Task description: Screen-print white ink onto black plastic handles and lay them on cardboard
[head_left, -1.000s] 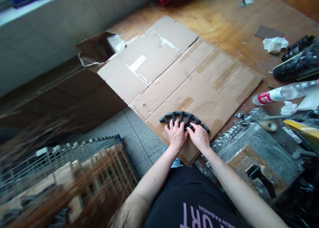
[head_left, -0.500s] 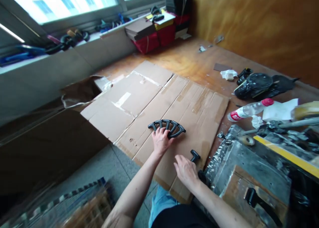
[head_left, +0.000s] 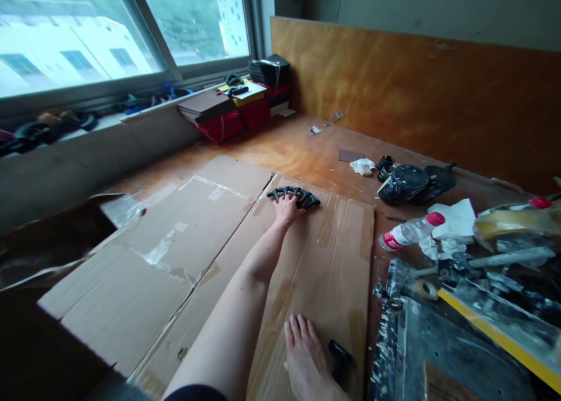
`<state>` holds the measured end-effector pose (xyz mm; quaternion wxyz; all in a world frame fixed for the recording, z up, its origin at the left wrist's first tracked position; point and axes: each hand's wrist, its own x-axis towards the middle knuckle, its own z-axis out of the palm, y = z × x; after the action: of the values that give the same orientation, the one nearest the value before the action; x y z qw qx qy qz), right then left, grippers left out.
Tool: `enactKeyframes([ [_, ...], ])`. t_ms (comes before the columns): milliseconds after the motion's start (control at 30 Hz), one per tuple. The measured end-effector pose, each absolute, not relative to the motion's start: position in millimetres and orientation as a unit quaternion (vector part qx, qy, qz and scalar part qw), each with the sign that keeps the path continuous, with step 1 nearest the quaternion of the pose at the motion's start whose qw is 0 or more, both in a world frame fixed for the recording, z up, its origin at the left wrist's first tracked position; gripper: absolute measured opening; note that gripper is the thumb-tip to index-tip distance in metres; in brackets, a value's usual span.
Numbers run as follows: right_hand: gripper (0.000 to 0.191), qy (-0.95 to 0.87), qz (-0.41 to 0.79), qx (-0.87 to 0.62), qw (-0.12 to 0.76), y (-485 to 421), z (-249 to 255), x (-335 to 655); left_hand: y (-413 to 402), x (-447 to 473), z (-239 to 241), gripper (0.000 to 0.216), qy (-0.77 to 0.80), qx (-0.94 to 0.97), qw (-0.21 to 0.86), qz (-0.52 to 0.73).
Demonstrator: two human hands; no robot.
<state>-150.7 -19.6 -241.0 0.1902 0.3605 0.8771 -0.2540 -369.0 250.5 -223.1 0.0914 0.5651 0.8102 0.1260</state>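
Note:
My left hand [head_left: 287,207] reaches far out across the flattened cardboard [head_left: 184,255] and rests on a black curved row of plastic parts [head_left: 293,195], with its fingers over the row's near edge. My right hand [head_left: 304,357] lies flat on the cardboard close to me, fingers stretched out and holding nothing. A single black plastic part [head_left: 339,357] sits just right of that hand, touching or nearly touching it.
A plastic bottle with a red cap [head_left: 409,231] lies right of the cardboard. Black tools [head_left: 409,183] and white rags [head_left: 362,166] sit behind it on the wooden floor. A paint-smeared metal block [head_left: 438,342] stands at the lower right. Stacked boxes [head_left: 236,109] line the window wall.
My left hand has pushed the black curved row far forward over the cardboard. The right hand has let go and dropped back flat beside a single black part. The view tilted upward.

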Motion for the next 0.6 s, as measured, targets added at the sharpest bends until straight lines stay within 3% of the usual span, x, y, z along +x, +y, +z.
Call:
enactKeyframes([
  [267,0.058,0.873,-0.289,0.352,0.176,-21,-272,-149,299,-374,-231,0.053,0.802,0.577,0.095,0.120],
  [400,0.050,0.874,-0.278,0.362,0.167,-26,-268,-152,276,-361,-242,0.059,0.801,0.582,0.042,0.135],
  [600,0.046,0.899,-0.255,0.339,0.109,-13,-231,-154,206,-347,-271,0.066,0.799,0.576,0.046,0.164],
])
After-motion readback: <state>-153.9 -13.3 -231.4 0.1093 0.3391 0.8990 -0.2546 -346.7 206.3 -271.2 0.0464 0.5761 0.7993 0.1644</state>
